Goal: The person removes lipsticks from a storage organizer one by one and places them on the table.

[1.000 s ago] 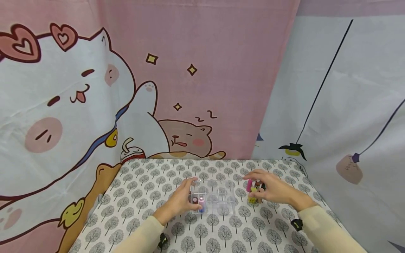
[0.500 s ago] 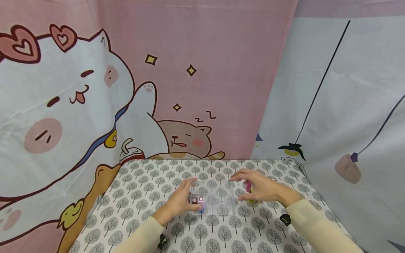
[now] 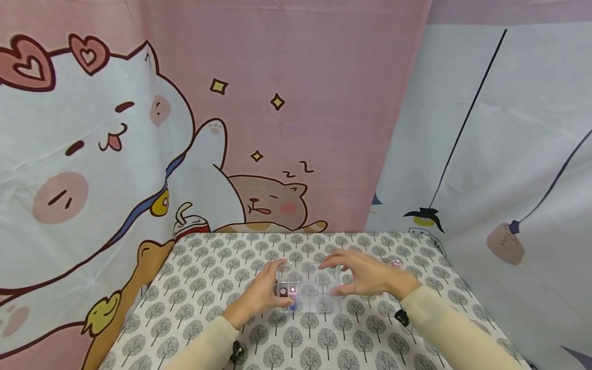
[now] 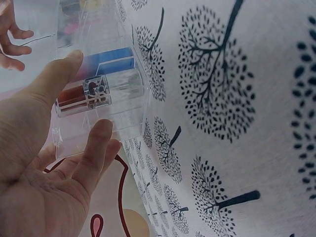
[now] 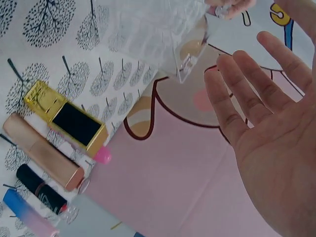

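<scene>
A clear plastic organizer box (image 3: 309,303) with compartments lies on the patterned cloth. My left hand (image 3: 256,297) grips its left end, thumb on the near side and fingers round the far side. In that end sit a blue-and-pink lipstick tube (image 4: 116,60) and a clear-capped dark red lipstick tube (image 4: 73,98), both near my left thumb. My right hand (image 3: 363,273) reaches over the box's right end with fingers apart and nothing between them. The right wrist view shows its palm and spread fingers (image 5: 249,94) beside the box.
Right of the box several lipsticks lie on the cloth: a gold-and-black one (image 5: 78,123), a rose-gold one (image 5: 44,152), a black one (image 5: 42,188) and a blue-to-pink one (image 5: 27,213). A cartoon-printed curtain (image 3: 342,154) stands behind the table.
My right hand has moved left, from above the loose lipsticks to the right end of the organizer box. My left hand keeps its hold on the box.
</scene>
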Demonstrator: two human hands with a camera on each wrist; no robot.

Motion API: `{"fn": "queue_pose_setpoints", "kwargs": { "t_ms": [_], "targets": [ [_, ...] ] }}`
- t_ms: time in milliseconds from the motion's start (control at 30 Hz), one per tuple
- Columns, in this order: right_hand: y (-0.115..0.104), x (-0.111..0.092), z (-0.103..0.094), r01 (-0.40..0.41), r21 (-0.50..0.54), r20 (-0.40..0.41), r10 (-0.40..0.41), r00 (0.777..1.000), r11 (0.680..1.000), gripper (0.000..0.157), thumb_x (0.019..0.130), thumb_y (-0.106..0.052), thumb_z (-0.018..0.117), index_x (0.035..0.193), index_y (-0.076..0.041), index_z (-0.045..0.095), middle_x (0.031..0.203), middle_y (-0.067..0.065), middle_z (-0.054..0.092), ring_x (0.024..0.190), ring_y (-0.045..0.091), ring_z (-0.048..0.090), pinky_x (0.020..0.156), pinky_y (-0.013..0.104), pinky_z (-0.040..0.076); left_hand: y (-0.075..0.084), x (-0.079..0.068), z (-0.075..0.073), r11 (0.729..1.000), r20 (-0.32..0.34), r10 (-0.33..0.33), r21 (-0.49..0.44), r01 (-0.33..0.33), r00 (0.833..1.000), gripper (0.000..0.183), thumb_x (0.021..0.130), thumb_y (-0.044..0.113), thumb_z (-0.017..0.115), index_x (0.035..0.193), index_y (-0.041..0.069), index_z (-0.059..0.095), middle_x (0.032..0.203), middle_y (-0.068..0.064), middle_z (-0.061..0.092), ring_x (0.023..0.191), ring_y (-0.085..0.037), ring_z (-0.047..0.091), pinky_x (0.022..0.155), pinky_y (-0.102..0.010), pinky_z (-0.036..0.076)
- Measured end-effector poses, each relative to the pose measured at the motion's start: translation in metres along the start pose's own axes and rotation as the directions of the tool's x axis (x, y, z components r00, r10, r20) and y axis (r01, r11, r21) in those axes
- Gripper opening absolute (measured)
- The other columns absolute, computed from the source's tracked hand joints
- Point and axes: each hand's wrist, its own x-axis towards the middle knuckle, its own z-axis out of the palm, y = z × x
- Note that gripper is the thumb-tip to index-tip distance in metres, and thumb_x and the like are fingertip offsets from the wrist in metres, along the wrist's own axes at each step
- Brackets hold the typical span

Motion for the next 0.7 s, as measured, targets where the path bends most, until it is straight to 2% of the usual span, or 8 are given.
{"fn": "queue_pose_setpoints", "kwargs": {
  "t_ms": [133, 267, 400, 533, 700],
  "targets": [
    [-0.004, 0.009, 0.005, 0.018, -0.014, 0.029, -0.018, 0.999, 1.000, 0.067, 0.101, -0.048, 0.090, 0.162, -0.030, 0.067, 0.170, -0.002, 0.064, 0.147, 0.029, 0.068, 0.118, 0.061, 0.065, 0.000, -0.001, 0.000, 1.000, -0.002, -0.001, 0.000, 0.001, 1.000, 0.120, 0.083, 0.035, 0.109, 0.179, 0.016, 0.039, 0.165, -0.022, 0.059, 0.128, -0.036, 0.073, 0.109, -0.061, 0.068],
    [-0.009, 0.016, 0.007, 0.036, -0.019, 0.052, -0.035, 0.998, 0.999, 0.066, 0.101, -0.047, 0.091, 0.161, -0.028, 0.068, 0.169, 0.001, 0.065, 0.145, 0.029, 0.070, 0.114, 0.050, 0.068, -0.001, 0.000, 0.000, 1.000, -0.002, 0.001, 0.001, -0.001, 1.000, 0.121, 0.082, 0.034, 0.109, 0.179, 0.015, 0.039, 0.164, -0.021, 0.059, 0.123, -0.031, 0.073, 0.106, -0.058, 0.069],
    [-0.012, 0.026, 0.010, 0.055, -0.022, 0.071, -0.053, 0.996, 0.998, 0.066, 0.102, -0.043, 0.091, 0.161, -0.026, 0.068, 0.171, 0.002, 0.064, 0.144, 0.030, 0.071, 0.114, 0.050, 0.069, 0.000, 0.001, -0.001, 1.000, -0.001, 0.006, 0.008, -0.006, 1.000, 0.121, 0.082, 0.034, 0.109, 0.179, 0.015, 0.039, 0.164, -0.022, 0.059, 0.120, -0.029, 0.072, 0.104, -0.057, 0.069],
    [-0.014, 0.037, 0.016, 0.101, -0.021, 0.083, -0.099, 0.992, 0.995, 0.063, 0.103, -0.040, 0.091, 0.160, -0.028, 0.069, 0.165, -0.001, 0.068, 0.141, 0.027, 0.072, 0.112, 0.045, 0.069, 0.000, 0.001, -0.002, 1.000, -0.002, 0.011, 0.016, -0.011, 1.000, 0.122, 0.082, 0.035, 0.109, 0.178, 0.015, 0.038, 0.164, -0.023, 0.060, 0.119, -0.027, 0.072, 0.102, -0.055, 0.070],
    [-0.017, 0.052, 0.025, 0.151, 0.020, 0.070, -0.152, 0.986, 0.988, 0.059, 0.103, -0.032, 0.091, 0.158, -0.024, 0.070, 0.157, 0.000, 0.073, 0.134, 0.026, 0.075, 0.104, 0.037, 0.072, -0.001, 0.001, -0.002, 1.000, -0.001, 0.018, 0.020, -0.018, 1.000, 0.120, 0.083, 0.035, 0.109, 0.179, 0.015, 0.038, 0.163, -0.021, 0.060, 0.121, -0.030, 0.074, 0.100, -0.052, 0.070]
  ]
}}
